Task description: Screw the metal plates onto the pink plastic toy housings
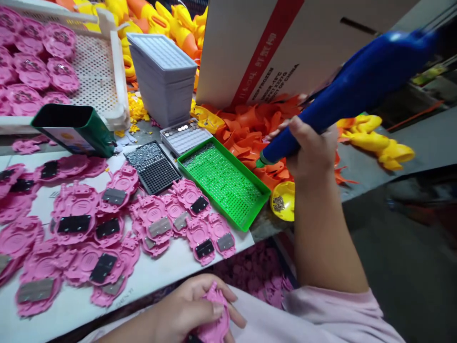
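Observation:
My left hand [194, 305] is closed around a pink plastic part [215, 317] at the bottom centre, low over my lap; a dark patch shows at the part's lower end. My right hand [314, 145] is wrapped round a blue power tool [335, 100] with a green tip [261, 162]. That tip hangs over the right side of a green tray [224, 183] with a perforated grid and small metal pieces. Left of this tray lies a black grid tray [153, 166]. Many pink parts [76, 209], several with black or grey plates, cover the white board [150, 281].
A yellow bowl [283, 201] of small metal pieces sits right of the green tray. Behind are orange parts [250, 124], a carton [246, 47], stacked white trays [162, 81], a green container [76, 128] and a white crate [119, 76] holding pink parts.

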`<state>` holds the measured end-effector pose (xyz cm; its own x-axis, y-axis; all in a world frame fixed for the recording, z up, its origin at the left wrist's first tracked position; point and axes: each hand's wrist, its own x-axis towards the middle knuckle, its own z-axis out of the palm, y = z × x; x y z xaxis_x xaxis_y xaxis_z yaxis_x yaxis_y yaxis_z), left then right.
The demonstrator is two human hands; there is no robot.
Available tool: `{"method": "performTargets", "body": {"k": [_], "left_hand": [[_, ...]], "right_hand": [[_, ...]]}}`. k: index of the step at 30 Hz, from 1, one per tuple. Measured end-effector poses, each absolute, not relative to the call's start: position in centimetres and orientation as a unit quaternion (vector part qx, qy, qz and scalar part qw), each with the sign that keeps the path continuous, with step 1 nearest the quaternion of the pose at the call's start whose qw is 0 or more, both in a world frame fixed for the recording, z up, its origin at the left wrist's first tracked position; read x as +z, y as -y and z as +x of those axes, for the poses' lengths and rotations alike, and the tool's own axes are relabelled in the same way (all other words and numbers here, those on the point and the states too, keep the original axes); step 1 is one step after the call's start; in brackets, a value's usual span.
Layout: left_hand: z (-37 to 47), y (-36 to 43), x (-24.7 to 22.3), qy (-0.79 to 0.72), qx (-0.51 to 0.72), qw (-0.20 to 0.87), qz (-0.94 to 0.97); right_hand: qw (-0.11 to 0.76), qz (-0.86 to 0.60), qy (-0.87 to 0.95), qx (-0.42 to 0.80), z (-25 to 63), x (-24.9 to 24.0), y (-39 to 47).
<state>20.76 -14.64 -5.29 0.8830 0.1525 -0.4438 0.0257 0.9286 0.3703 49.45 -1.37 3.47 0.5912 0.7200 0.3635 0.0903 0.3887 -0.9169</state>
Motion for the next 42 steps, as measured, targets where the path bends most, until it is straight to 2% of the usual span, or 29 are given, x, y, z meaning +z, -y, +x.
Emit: {"method": "performTargets", "body": {"k": [4, 10, 21, 29, 36, 42], "left_hand": [[21.7, 14.7, -5.7, -0.230, 0.022, 0.962, 0.147], [21.8, 13.9, -5.8, -0.186, 0.046, 0.978, 0.079], [20.8, 10.7, -5.7, -0.129, 0.143, 0.980, 0.042], [20.7, 10.8, -6.3, -0.064, 0.147, 0.986, 0.050], [20.8, 11.3, -7.2, -0.039, 0.147, 0.988, 0.030], [21.0, 11.2, -7.0, -0.084, 0.149, 0.985, 0.009]], "right_hand": [[0.747, -0.495, 0.369, 0.248, 46.7, 4.5, 3.4], [0.709, -0.519, 0.359, 0.316, 43.2, 1.4, 5.5], [0.722, -0.522, 0.359, 0.278, 42.7, -0.1, 5.3], [0.707, -0.527, 0.389, 0.268, 42.3, -0.8, 5.6], [0.714, -0.545, 0.372, 0.235, 42.0, -0.1, 5.5], [0.721, -0.522, 0.384, 0.245, 40.9, 3.2, 7.7]]}}
